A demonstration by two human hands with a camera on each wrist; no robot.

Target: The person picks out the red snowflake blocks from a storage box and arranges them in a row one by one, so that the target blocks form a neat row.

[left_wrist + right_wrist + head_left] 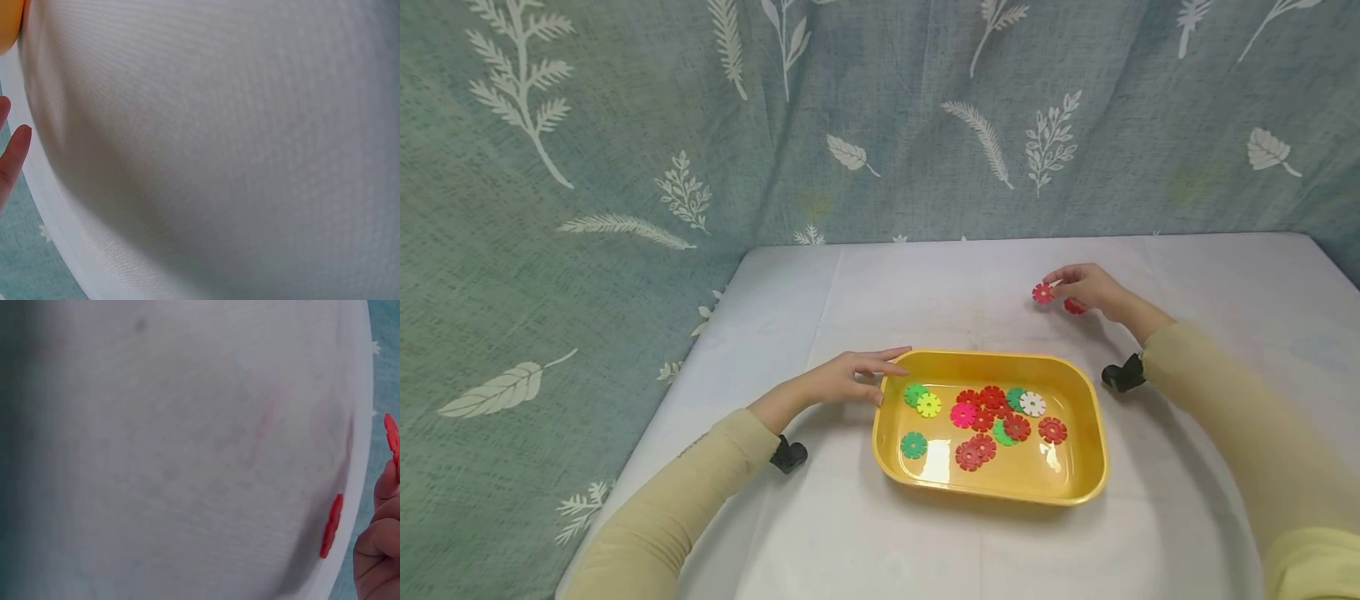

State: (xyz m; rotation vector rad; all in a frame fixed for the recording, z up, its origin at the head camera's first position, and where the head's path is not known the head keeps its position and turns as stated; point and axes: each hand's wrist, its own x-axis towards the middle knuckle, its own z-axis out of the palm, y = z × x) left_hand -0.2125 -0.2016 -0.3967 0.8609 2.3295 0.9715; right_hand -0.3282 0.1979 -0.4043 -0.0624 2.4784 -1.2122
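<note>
In the head view my right hand (1088,286) pinches a red notched plastic disc (1042,292) between its fingertips, above the back right of the table. The same held disc (392,434) shows at the right edge of the right wrist view, over curled fingers (378,547). A second red disc (1075,307) lies on the cloth under that hand. My left hand (848,377) is at the left rim of a yellow tray (992,492), its fingers extended over the corner. Inside the tray lie several such discs, mostly red, with green ones, a yellow disc (928,405), a pink disc (963,415) and a white disc (1032,404).
A white cloth (820,533) covers the table. Behind it and to the left hangs a blue-green curtain (880,108) with a white leaf pattern. Black camera mounts (1123,375) sit on both wrists, low over the cloth.
</note>
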